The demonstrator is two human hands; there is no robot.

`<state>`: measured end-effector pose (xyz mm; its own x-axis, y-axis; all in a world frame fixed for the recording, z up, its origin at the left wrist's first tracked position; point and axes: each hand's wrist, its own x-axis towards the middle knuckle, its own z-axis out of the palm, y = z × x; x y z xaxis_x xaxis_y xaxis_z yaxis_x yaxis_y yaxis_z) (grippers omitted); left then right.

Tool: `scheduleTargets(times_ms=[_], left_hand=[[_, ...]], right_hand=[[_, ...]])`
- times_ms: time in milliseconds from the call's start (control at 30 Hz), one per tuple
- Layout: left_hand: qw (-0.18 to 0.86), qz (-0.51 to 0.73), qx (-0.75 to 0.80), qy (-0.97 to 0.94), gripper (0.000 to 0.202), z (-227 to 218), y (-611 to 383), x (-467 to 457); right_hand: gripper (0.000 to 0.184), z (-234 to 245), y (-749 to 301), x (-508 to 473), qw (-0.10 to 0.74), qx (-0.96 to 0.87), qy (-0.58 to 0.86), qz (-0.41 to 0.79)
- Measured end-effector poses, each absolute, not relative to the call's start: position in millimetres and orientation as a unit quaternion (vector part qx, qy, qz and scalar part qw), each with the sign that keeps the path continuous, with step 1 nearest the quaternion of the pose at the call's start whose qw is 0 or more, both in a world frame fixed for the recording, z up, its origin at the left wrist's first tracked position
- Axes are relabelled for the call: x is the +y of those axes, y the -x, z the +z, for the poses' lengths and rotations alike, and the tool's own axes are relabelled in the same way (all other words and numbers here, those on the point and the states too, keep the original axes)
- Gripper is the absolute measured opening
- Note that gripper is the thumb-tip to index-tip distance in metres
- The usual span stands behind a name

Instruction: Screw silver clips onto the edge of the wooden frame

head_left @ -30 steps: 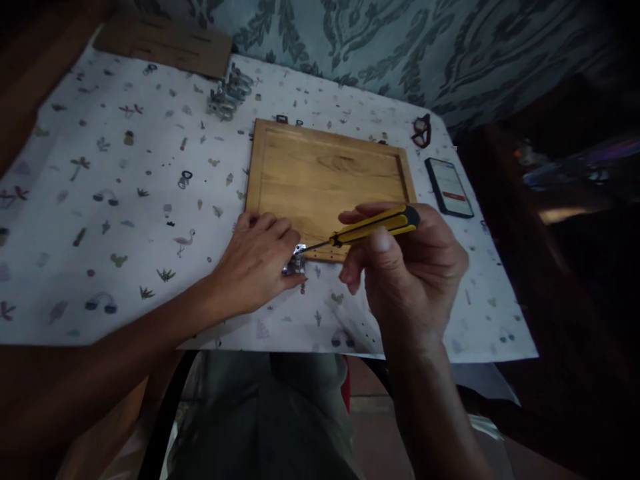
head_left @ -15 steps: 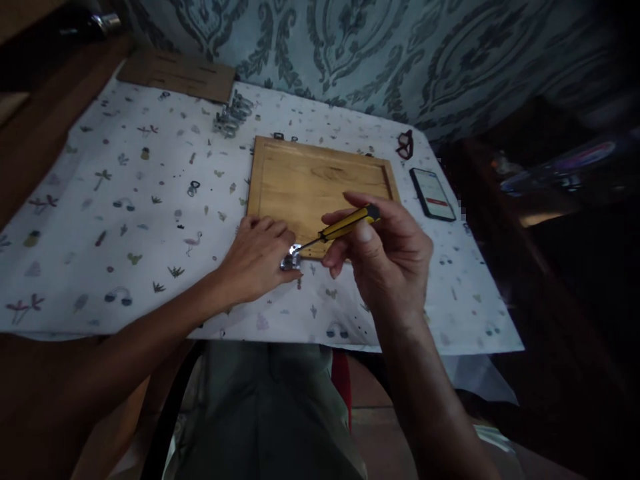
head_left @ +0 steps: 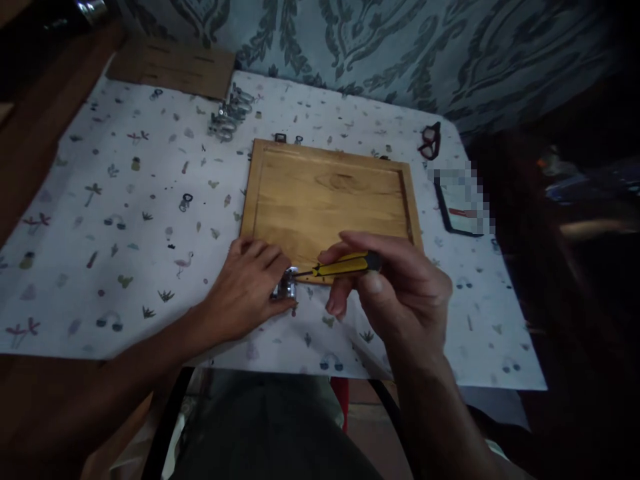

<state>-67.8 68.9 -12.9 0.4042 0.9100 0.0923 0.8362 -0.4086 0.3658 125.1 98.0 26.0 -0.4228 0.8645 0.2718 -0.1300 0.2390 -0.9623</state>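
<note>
A framed wooden panel (head_left: 325,207), like a small cabinet door, lies flat on the patterned tablecloth. My left hand (head_left: 250,283) presses on its near left corner, fingers curled over the wood and thumb below the edge, closed on a shiny metal hinge (head_left: 287,287). The hinge is partly hidden by that hand. Between thumb and fingers, my right hand (head_left: 400,293) grips a yellow and black screwdriver (head_left: 345,265). Its thin shaft points left, and the tip meets the hinge. Whether a screw is under the tip I cannot make out.
Several more metal hinges (head_left: 230,113) are piled at the back left beside a flat piece of cardboard (head_left: 173,67). Glasses (head_left: 430,141) and a phone (head_left: 460,207) lie right of the panel. A patterned curtain or wall covering (head_left: 350,47) rises behind the table.
The screwdriver has tipped from a steep slant to nearly level, its handle lower in view. My right hand has shifted down and right with it. The whole view has shifted slightly.
</note>
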Motion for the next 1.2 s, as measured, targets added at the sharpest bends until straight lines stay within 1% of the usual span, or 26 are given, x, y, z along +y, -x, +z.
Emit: scheduleTargets(times_ms=[100, 200, 267, 400, 467, 533, 600, 700, 800, 933, 1000, 1100, 1200], left_hand=[[0.158, 0.129, 0.53, -0.823, 0.039, -10.1, 68.0, 69.3], [0.161, 0.11, 0.533, -0.823, 0.037, -7.6, 67.9, 70.0], [0.15, 0.103, 0.533, -0.826, 0.037, -6.8, 68.1, 70.5], [0.137, 0.1, 0.536, -0.827, 0.04, -5.7, 68.0, 70.8], [0.141, 0.102, 0.543, -0.822, 0.04, -5.0, 67.5, 70.9], [0.146, 0.104, 0.544, -0.82, 0.038, -4.3, 67.2, 70.9], [0.146, 0.108, 0.543, -0.82, 0.037, -3.9, 67.3, 70.6], [0.139, 0.115, 0.543, -0.82, 0.038, -3.1, 68.0, 69.7], [0.134, 0.115, 0.545, -0.819, 0.039, -2.7, 68.4, 69.0], [0.13, 0.116, 0.547, -0.819, 0.037, -4.3, 68.0, 68.9], [0.13, 0.117, 0.547, -0.818, 0.036, -5.2, 67.6, 69.0], [0.129, 0.112, 0.55, -0.817, 0.037, -5.4, 67.3, 69.0], [0.128, 0.106, 0.552, -0.817, 0.039, -5.1, 67.8, 69.0]], right_hand=[[0.023, 32.4, -125.0, 102.7, 0.446, -0.634, 0.294, 0.559], [0.015, 33.5, -121.4, 108.3, 0.481, -0.618, 0.316, 0.535], [0.013, 31.3, -118.6, 110.4, 0.505, -0.603, 0.313, 0.533], [0.022, 27.7, -116.3, 107.4, 0.522, -0.593, 0.281, 0.545], [0.023, 27.8, -117.2, 104.3, 0.52, -0.603, 0.259, 0.547], [0.023, 28.0, -119.1, 102.3, 0.504, -0.617, 0.243, 0.554], [0.028, 27.5, -121.2, 101.8, 0.483, -0.633, 0.231, 0.559], [0.028, 24.9, -123.0, 103.0, 0.462, -0.646, 0.221, 0.567], [0.029, 21.7, -121.6, 104.3, 0.478, -0.631, 0.231, 0.565], [0.041, 19.5, -119.6, 105.7, 0.503, -0.596, 0.237, 0.579], [0.041, 19.1, -121.2, 106.7, 0.499, -0.598, 0.223, 0.585], [0.038, 18.3, -125.7, 107.5, 0.471, -0.625, 0.19, 0.593], [0.033, 17.5, -127.5, 106.0, 0.453, -0.635, 0.197, 0.594]])
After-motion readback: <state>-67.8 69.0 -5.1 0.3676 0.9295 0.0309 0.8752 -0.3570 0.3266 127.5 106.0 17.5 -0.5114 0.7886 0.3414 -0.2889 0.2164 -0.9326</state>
